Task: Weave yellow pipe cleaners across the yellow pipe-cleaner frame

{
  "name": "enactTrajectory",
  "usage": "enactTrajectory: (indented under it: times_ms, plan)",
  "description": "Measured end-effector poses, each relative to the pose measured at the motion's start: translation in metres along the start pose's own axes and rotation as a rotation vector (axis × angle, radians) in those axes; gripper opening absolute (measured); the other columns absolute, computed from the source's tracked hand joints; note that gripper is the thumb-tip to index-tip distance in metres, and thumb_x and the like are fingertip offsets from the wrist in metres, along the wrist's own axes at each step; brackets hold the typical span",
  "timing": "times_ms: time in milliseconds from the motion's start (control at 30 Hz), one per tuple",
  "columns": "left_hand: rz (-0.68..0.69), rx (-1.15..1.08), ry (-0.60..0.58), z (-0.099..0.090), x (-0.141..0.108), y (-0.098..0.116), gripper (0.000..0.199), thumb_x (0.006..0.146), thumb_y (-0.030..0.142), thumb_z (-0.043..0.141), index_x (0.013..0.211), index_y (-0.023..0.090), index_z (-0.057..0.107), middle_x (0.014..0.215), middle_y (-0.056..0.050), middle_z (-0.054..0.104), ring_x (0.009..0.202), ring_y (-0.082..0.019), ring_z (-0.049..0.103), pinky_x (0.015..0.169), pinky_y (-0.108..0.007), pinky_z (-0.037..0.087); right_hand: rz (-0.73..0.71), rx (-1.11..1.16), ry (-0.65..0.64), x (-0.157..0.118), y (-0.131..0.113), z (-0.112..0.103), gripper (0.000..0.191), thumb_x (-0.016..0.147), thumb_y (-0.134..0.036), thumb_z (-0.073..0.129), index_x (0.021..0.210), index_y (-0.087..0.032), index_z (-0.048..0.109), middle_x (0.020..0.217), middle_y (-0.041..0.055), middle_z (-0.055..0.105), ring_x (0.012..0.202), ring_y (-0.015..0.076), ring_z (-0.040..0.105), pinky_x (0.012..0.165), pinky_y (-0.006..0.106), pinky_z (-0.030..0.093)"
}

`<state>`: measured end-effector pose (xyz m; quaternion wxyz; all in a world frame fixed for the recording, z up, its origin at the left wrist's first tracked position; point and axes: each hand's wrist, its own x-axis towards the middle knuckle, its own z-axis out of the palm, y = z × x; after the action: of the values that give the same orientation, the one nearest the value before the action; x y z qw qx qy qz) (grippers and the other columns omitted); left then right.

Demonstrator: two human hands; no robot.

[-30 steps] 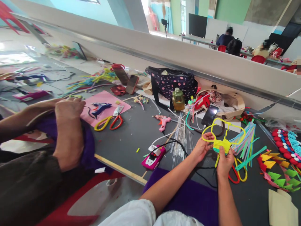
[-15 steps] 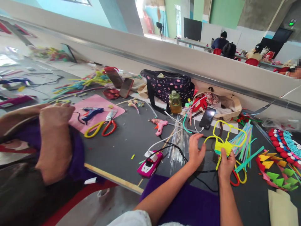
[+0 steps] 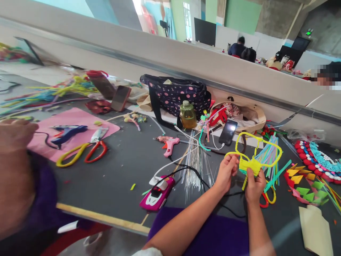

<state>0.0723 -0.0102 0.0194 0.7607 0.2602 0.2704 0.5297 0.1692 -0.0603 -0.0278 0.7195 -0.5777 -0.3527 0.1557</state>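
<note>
A yellow pipe-cleaner figure (image 3: 249,166), with a wrapped block in the middle and wide wire loops at its top and sides, is held above the dark table. My right hand (image 3: 255,186) pinches the block from below, thumb in front. My left hand (image 3: 227,172) is closed at the left loop, its fingertips pressed together on the yellow stem. Under the block a short yellow stem hangs down, and a little green shows at its lower left edge. Behind my right wrist lie scissors (image 3: 272,195) with red and yellow handles, partly hidden.
Bare wire stems (image 3: 195,167) and a pink glue gun (image 3: 170,145) lie left of my hands, near a magenta power strip (image 3: 157,193). Pastel pipe cleaners (image 3: 270,151) lie right. A phone (image 3: 228,131) and bottle (image 3: 188,114) stand behind. Another person's arm (image 3: 16,170) is far left.
My left hand has gone from spread fingers beside the loop to gripping the yellow stem. The view has turned right, so the table things sit further left.
</note>
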Motion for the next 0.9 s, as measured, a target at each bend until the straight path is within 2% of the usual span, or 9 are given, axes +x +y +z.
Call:
enactTrajectory:
  times_ms: [100, 267, 400, 467, 567, 700, 900]
  plan:
    - [0.031, -0.173, -0.009, -0.005, 0.001, 0.007, 0.042, 0.066, 0.044, 0.079, 0.094, 0.016, 0.065, 0.077, 0.001, 0.056, 0.051, -0.003, 0.037, 0.04, -0.015, 0.025, -0.049, -0.093, -0.048, -0.004, -0.009, 0.0, 0.024, 0.076, -0.035, 0.07, 0.089, -0.015, 0.067, 0.083, 0.0051, 0.07, 0.074, 0.0184, 0.064, 0.073, 0.032, 0.05]
    - [0.004, -0.325, 0.062, -0.016, 0.001, 0.013, 0.032, 0.064, 0.034, 0.083, 0.083, 0.017, 0.064, 0.079, 0.0, 0.06, 0.058, -0.005, 0.047, 0.044, -0.015, 0.033, -0.03, -0.062, -0.086, -0.01, -0.013, 0.003, 0.027, 0.077, -0.035, 0.069, 0.094, -0.015, 0.066, 0.085, 0.0061, 0.071, 0.075, 0.0184, 0.064, 0.072, 0.032, 0.051]
    - [-0.018, -0.38, 0.004, -0.021, 0.001, 0.016, 0.033, 0.068, 0.033, 0.08, 0.093, 0.019, 0.066, 0.084, -0.001, 0.061, 0.062, -0.006, 0.05, 0.048, -0.016, 0.039, -0.014, -0.05, -0.08, -0.01, -0.012, 0.004, 0.029, 0.076, -0.036, 0.069, 0.096, -0.015, 0.066, 0.085, 0.0067, 0.071, 0.075, 0.0192, 0.065, 0.073, 0.032, 0.052]
    - [-0.041, -0.429, 0.0, -0.023, 0.002, 0.018, 0.029, 0.07, 0.034, 0.079, 0.091, 0.019, 0.066, 0.082, -0.001, 0.061, 0.061, -0.006, 0.049, 0.048, -0.016, 0.039, 0.0, -0.043, -0.071, -0.009, -0.012, 0.005, 0.03, 0.075, -0.037, 0.07, 0.095, -0.015, 0.067, 0.084, 0.0064, 0.071, 0.074, 0.0189, 0.064, 0.071, 0.031, 0.052]
    - [-0.06, -0.491, 0.04, -0.028, 0.006, 0.021, 0.022, 0.069, 0.03, 0.081, 0.079, 0.018, 0.065, 0.085, -0.001, 0.065, 0.061, -0.005, 0.052, 0.048, -0.015, 0.04, 0.093, 0.038, -0.026, -0.008, -0.012, 0.006, 0.032, 0.075, -0.039, 0.07, 0.097, -0.015, 0.066, 0.081, 0.005, 0.071, 0.066, 0.0164, 0.063, 0.061, 0.028, 0.051]
    - [-0.063, -0.439, 0.093, -0.035, 0.01, 0.023, 0.023, 0.066, 0.026, 0.082, 0.079, 0.018, 0.065, 0.084, 0.0, 0.068, 0.062, -0.006, 0.058, 0.052, -0.015, 0.047, 0.271, 0.184, 0.015, -0.003, -0.013, 0.005, 0.034, 0.073, -0.038, 0.071, 0.099, -0.016, 0.065, 0.077, 0.0021, 0.068, 0.051, 0.011, 0.056, 0.044, 0.021, 0.042]
    - [-0.027, -0.348, 0.118, -0.04, 0.014, 0.022, 0.022, 0.069, 0.028, 0.08, 0.082, 0.017, 0.066, 0.083, -0.002, 0.069, 0.063, -0.007, 0.06, 0.054, -0.015, 0.049, 0.35, 0.256, 0.039, -0.001, -0.018, 0.004, 0.033, 0.069, -0.037, 0.075, 0.095, -0.016, 0.067, 0.076, 0.0016, 0.067, 0.053, 0.0107, 0.057, 0.044, 0.019, 0.043]
